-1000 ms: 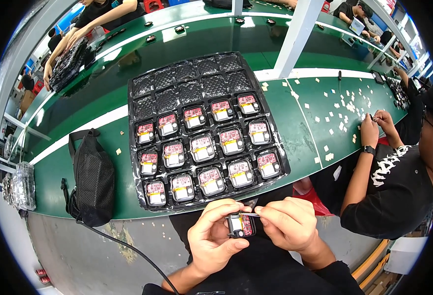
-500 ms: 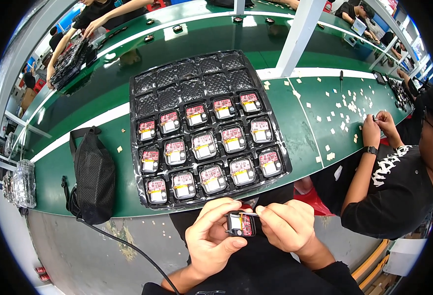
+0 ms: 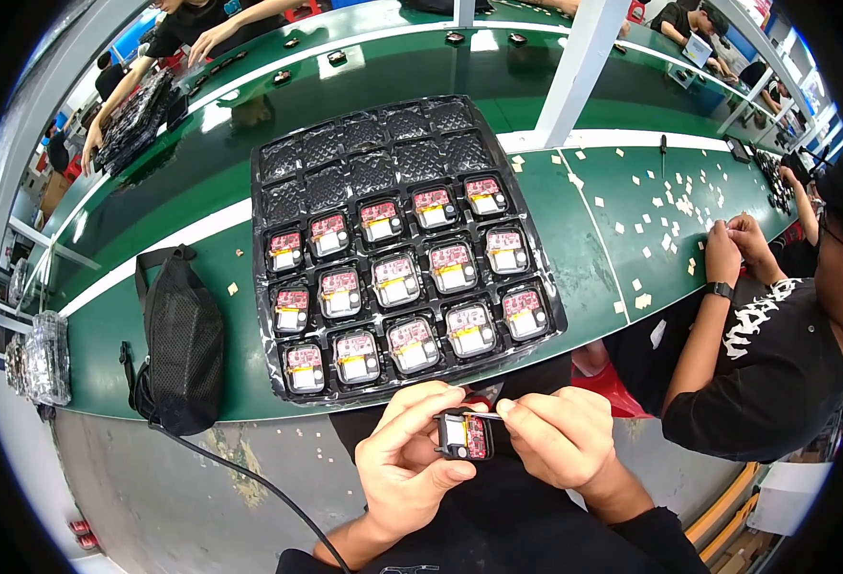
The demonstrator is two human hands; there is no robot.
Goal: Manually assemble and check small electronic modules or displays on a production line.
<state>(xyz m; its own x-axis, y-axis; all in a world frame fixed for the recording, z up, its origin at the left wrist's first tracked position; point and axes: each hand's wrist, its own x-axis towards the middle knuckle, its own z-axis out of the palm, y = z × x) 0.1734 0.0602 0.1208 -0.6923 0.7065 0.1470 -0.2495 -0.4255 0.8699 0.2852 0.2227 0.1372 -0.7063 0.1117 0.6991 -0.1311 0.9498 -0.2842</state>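
My left hand (image 3: 410, 467) grips a small black device housing (image 3: 465, 436) by its edges, its open side showing a red circuit board and a silvery battery with yellow tape. In my right hand (image 3: 565, 438), thumb and fingers pinch a thin metal tool like tweezers (image 3: 483, 415), whose tip rests at the housing's upper edge. Its exact tip is too small to make out. Beyond my hands, a black plastic tray (image 3: 270, 356) lies on the green bench, with rows of similar open housings in its nearer pockets and bare pockets in its far rows.
A black mesh bag (image 3: 184, 344) with a cable lies left of the tray. Small pale squares (image 3: 670, 227) are scattered on the bench (image 3: 574, 287) at right, where a co-worker (image 3: 766, 354) sits. A white post (image 3: 584, 72) rises behind the tray. Wrapped trays (image 3: 48, 359) stand far left.
My hands and the housing stay nearly in place, with only a slight shift. Small dark units on the far belt have moved a little left. The far-left co-worker's hands have shifted.
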